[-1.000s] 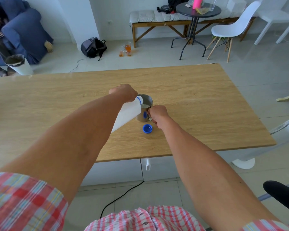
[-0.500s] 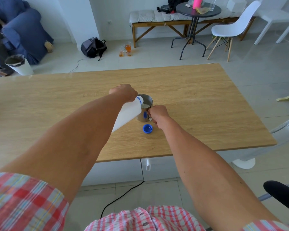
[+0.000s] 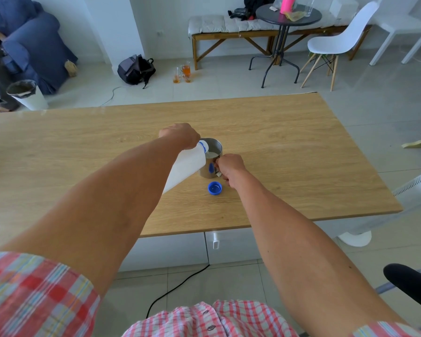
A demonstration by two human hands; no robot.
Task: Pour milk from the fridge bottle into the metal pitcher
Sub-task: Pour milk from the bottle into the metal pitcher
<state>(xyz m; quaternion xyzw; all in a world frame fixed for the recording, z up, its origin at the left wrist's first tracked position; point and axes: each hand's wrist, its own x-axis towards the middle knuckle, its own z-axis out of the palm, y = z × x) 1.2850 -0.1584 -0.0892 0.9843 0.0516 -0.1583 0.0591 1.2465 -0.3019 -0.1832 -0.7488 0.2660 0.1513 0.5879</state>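
Observation:
A white plastic milk bottle [image 3: 187, 166] with a blue neck ring is tilted steeply, its mouth over the rim of the metal pitcher [image 3: 210, 164]. My left hand [image 3: 180, 135] grips the bottle near its neck. White milk shows inside the pitcher, which stands on the wooden table [image 3: 289, 154]. My right hand [image 3: 230, 166] is closed on the pitcher's handle at its right side. The bottle's blue cap [image 3: 214, 188] lies on the table just in front of the pitcher.
Beyond the table's far edge are a black backpack [image 3: 136, 69], glasses of orange drink [image 3: 184, 73] on the floor, a round black table [image 3: 288, 14] and a white chair [image 3: 338, 42]. A white fan [image 3: 413, 193] stands off the table's right edge.
Almost nothing has moved; the bottle stays tilted over the pitcher and both hands keep their grips. The milk level in the pitcher looks slightly higher.

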